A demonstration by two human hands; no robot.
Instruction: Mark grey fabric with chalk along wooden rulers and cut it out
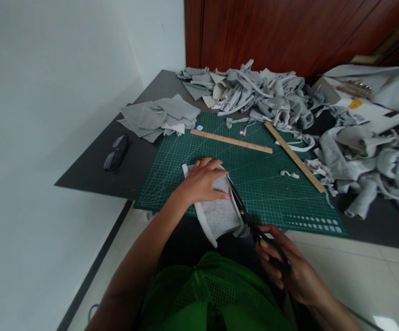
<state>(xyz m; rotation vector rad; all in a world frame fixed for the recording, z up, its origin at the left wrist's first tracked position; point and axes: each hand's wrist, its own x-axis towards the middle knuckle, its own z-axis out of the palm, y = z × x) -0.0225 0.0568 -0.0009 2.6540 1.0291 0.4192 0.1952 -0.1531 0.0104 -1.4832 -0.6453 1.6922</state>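
Half the grey fabric piece point(220, 214) overhangs the cutting mat's point(271, 193) near edge, pinned flat by the left hand point(202, 181). Right hand point(282, 266) grips scissors point(254, 220), handles hidden. Two rulers point(232, 140) lie beyond; scrap heap point(271, 96) crowds the far edge.

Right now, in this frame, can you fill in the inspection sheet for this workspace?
Surface: dark table with a green cutting mat on it.
Job's things: grey fabric piece overhanging the mat's near edge; black scissors along its right edge.
Clutter: heap of grey fabric scraps, stack of cut grey pieces, two wooden rulers, dark glasses.
Grips: left hand flat on the fabric; right hand shut on the scissor handles.
Cables: nothing seen.
Surroundings: white wall, wooden panelling, tiled floor.
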